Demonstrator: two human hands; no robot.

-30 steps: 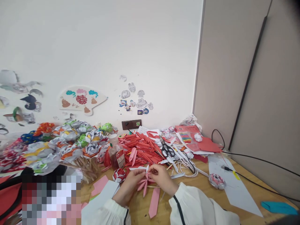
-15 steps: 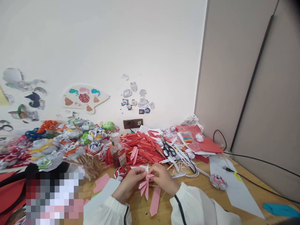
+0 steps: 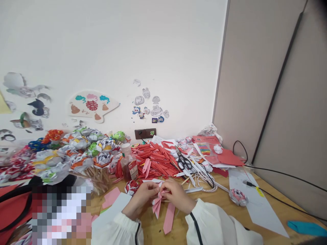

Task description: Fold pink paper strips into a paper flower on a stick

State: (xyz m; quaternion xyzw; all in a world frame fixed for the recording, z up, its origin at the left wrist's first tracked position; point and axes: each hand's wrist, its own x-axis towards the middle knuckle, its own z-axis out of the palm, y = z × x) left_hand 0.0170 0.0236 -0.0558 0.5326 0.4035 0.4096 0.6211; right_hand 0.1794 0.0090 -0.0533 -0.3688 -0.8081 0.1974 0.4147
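Note:
Near the table's front, my left hand [image 3: 143, 198] and my right hand [image 3: 176, 194] meet around a pink folded paper piece [image 3: 157, 205], whose pointed folds fan out below the fingers. Both hands have their fingertips pinched on its upper part. Beneath my right hand a flat pink paper strip [image 3: 169, 218] lies on the wooden table [image 3: 150, 234]. A red and white paper flower [image 3: 132, 187] rests just behind my left hand. Farther back spreads a pile of red folded strips [image 3: 155, 158], with two pink folded pieces [image 3: 146, 166] on it.
Black scissors [image 3: 184, 162] lie right of the red pile, near a pearl string [image 3: 213, 188]. A bottle [image 3: 126, 163] stands left of it. Many paper flowers [image 3: 79, 144] fill the left. At right are a paper flower [image 3: 238, 197], a white sheet [image 3: 265, 217] and a cable [image 3: 286, 200].
The pink piece's lower folds have turned slightly and look closer together. My right fingers have shifted a little over its top.

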